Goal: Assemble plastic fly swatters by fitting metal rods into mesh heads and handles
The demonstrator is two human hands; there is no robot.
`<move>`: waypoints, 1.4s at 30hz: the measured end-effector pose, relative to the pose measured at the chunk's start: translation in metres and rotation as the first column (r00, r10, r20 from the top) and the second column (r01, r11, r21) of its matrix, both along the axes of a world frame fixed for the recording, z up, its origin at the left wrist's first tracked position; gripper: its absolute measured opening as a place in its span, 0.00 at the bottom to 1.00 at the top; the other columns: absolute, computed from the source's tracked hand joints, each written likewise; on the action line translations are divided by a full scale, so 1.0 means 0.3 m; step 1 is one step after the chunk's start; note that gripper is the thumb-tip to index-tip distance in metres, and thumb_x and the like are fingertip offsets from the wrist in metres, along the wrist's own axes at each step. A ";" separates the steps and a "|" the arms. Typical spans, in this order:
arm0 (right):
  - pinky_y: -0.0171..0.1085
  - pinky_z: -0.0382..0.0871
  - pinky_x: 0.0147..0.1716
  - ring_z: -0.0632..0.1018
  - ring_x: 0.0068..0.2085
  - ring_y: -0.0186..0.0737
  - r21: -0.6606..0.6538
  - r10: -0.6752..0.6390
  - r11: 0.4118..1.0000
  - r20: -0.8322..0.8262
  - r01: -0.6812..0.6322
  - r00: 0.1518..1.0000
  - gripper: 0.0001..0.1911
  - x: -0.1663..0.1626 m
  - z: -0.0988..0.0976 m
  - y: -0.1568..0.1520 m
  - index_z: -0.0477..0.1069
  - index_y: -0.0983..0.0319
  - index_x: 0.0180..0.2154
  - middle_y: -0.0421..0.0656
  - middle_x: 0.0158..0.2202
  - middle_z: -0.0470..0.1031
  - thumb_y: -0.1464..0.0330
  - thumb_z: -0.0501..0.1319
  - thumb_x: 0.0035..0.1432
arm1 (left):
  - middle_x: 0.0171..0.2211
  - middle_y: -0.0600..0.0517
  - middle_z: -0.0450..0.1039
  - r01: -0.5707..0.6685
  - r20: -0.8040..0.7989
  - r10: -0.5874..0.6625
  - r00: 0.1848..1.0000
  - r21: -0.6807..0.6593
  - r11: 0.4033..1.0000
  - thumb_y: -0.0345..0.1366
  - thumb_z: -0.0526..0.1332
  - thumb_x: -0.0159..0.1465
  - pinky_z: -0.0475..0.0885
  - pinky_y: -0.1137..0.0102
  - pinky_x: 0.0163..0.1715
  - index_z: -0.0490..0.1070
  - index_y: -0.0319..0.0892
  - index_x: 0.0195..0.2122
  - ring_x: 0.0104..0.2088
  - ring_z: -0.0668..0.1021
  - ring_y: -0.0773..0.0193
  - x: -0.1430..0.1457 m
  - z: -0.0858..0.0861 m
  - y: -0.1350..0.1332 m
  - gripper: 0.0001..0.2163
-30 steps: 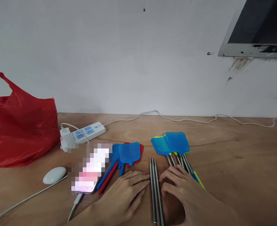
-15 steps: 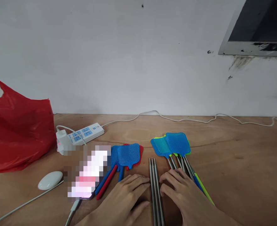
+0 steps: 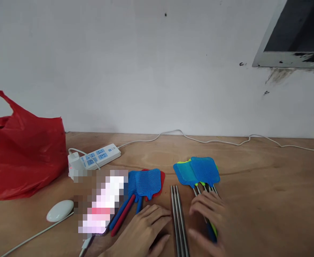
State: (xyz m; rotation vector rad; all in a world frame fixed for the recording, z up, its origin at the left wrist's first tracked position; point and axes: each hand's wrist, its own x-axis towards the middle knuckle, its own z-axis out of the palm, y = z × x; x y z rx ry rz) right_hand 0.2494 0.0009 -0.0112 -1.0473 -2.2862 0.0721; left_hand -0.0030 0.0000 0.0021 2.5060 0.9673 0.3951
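Three slim metal rods (image 3: 178,221) lie side by side, pointing away from me. My left hand (image 3: 147,228) rests on the table left of them, fingers extended and thumb apart, fingertips close to the nearest rod. Over the metal shafts of the right-hand fly swatters is my right hand (image 3: 209,217), slightly blurred, with thumb and fingers apart. Those swatters have blue heads (image 3: 205,170) with yellow-green ones beneath; a blue handle (image 3: 211,233) shows between thumb and fingers. Beyond my left hand lie blue swatter heads (image 3: 148,182), a red one partly underneath, and a red handle (image 3: 122,216).
A lit phone (image 3: 103,207), pixelated, lies at the left beside a white mouse-shaped object (image 3: 60,210). Behind them are a white power strip (image 3: 103,156) and a red plastic bag (image 3: 25,157). A thin white cable (image 3: 210,141) runs along the wall.
My right hand has moved away from the rods, rightward over the swatter shafts, and its thumb has spread. My left hand stays beside the rods. The view has shifted slightly.
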 end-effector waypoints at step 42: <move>0.36 0.45 0.25 0.75 0.26 0.44 -0.035 -0.593 0.779 0.285 0.626 0.753 0.06 0.197 -0.054 0.139 0.64 0.57 0.29 0.39 0.21 0.72 0.66 0.57 0.59 | 0.47 0.49 0.75 0.002 0.031 -0.004 1.000 0.057 0.998 0.26 0.57 0.66 0.71 0.60 0.51 0.72 0.44 0.44 0.47 0.76 0.56 -0.018 -0.006 -0.003 0.09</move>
